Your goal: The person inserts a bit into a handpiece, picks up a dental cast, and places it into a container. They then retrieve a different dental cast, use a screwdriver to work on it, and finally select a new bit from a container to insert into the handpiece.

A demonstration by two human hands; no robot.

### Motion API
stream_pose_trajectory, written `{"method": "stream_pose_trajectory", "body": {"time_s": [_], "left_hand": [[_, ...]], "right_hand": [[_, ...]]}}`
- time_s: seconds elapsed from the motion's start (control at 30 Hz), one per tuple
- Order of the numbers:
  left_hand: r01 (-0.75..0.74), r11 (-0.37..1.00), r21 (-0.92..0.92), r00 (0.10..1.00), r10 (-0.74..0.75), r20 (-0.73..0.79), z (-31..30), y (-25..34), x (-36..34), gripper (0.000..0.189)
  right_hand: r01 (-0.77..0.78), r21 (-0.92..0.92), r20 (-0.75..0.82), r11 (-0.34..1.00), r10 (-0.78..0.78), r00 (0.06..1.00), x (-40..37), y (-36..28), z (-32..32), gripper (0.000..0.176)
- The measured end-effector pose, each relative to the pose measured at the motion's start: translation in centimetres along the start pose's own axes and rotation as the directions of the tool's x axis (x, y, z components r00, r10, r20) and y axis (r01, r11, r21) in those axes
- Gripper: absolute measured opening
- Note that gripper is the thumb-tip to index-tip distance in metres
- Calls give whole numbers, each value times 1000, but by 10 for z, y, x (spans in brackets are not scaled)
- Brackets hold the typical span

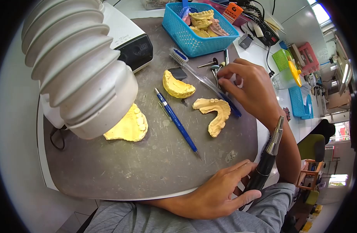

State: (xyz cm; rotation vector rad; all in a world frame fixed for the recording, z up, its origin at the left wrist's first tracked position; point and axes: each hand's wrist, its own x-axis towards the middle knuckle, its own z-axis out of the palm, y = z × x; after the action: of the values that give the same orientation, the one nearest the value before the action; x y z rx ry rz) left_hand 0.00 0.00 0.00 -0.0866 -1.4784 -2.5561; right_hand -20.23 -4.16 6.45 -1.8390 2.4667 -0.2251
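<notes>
My left hand, low at the table's front edge, is closed around a black and silver rotary handpiece that points up and away. My right hand reaches to the back right of the mat, thumb and fingertips pinched at the shank of a bur with a teal head. Other burs lie beside it. Left of that hand are a toothbrush, a horseshoe-shaped dental cast and a yellow dental cast. A blue mechanical pencil lies mid-mat.
A ribbed white suction hose hangs over the left side, partly covering another yellow cast. Behind stand a white and black device and a blue basket of casts. A power strip with cables is at back right.
</notes>
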Motion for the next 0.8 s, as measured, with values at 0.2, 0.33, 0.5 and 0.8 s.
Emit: {"method": "stream_pose_trajectory", "body": {"time_s": [0.2,0.33,0.5,0.8], "left_hand": [[-90,995,39,996,91,-17,1,-5,1,58],[-37,997,74,999,38,-16,-2,2,-1,55],[48,996,81,999,-47,-15,-1,7,-4,52],[-6,999,37,995,10,-104,2,-3,-3,53]], "right_hand": [[110,176,-82,978,-97,992,10,-5,9,14],[134,155,-71,979,-124,990,13,-5,6,9],[236,-4,-130,972,-234,963,14,-16,8,6],[105,285,-97,953,-80,992,10,1,-13,19]]}}
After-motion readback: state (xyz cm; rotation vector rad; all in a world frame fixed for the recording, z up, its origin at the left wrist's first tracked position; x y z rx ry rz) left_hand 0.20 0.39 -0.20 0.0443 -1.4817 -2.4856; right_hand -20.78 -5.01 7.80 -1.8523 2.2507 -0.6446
